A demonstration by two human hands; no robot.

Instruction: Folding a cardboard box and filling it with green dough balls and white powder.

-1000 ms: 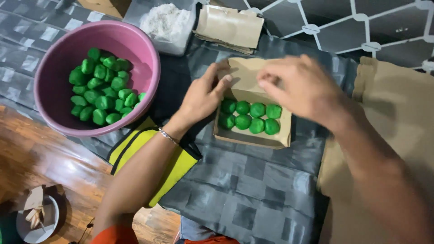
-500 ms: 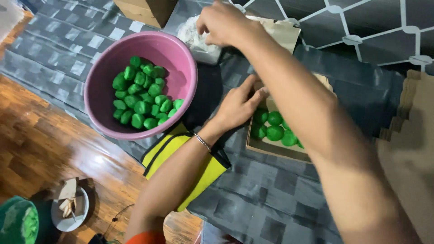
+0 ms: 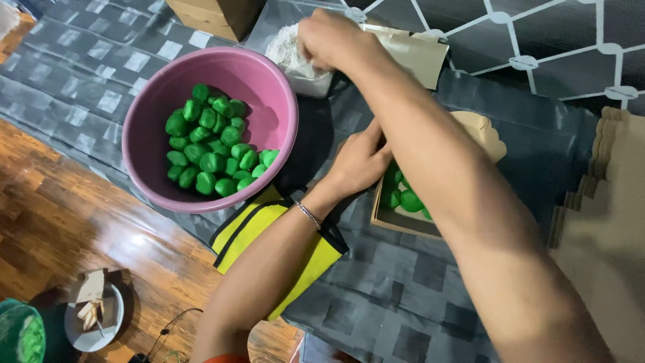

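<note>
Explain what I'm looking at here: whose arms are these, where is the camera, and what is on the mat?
There is no machine: a person works with bare hands, filmed by a camera on their head looking down. The left hand rests on the edge of a cardboard box holding green balls. The right hand reaches across into a clear tub of white powder; whether it grips anything is hidden. A pink bowl holds many more green balls. A yellow and black cloth lies under the left arm. Flat cardboard pieces are stacked at right.
</note>
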